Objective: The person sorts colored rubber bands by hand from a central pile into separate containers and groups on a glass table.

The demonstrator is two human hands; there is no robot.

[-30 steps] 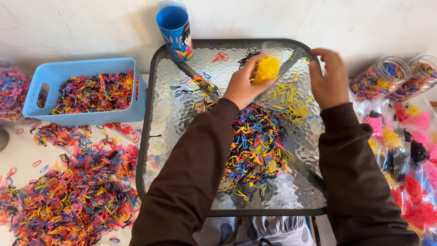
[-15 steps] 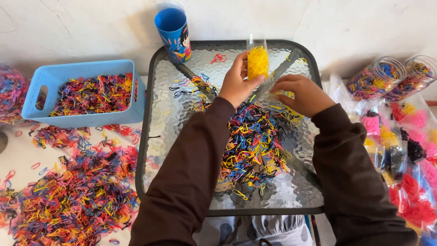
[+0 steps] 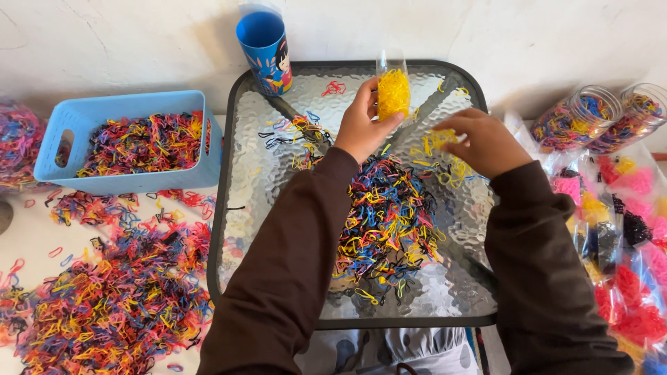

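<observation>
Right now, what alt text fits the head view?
The left hand holds a clear bag of yellow bands above a glass table strewn with mixed bands; the right hand pinches yellow ones nearby.

A heap of small mixed-colour elastic bands (image 3: 385,219) lies mid-top on the square glass-topped table (image 3: 278,208). A blue printed cup (image 3: 266,52) stands at the far-left corner. A light-blue plastic basket (image 3: 125,142) sits on the floor left of the table, with more loose bands (image 3: 111,298) before it. Two clear plastic jars (image 3: 597,118) lie off the far-right corner, above filled clear bags (image 3: 625,229).
</observation>
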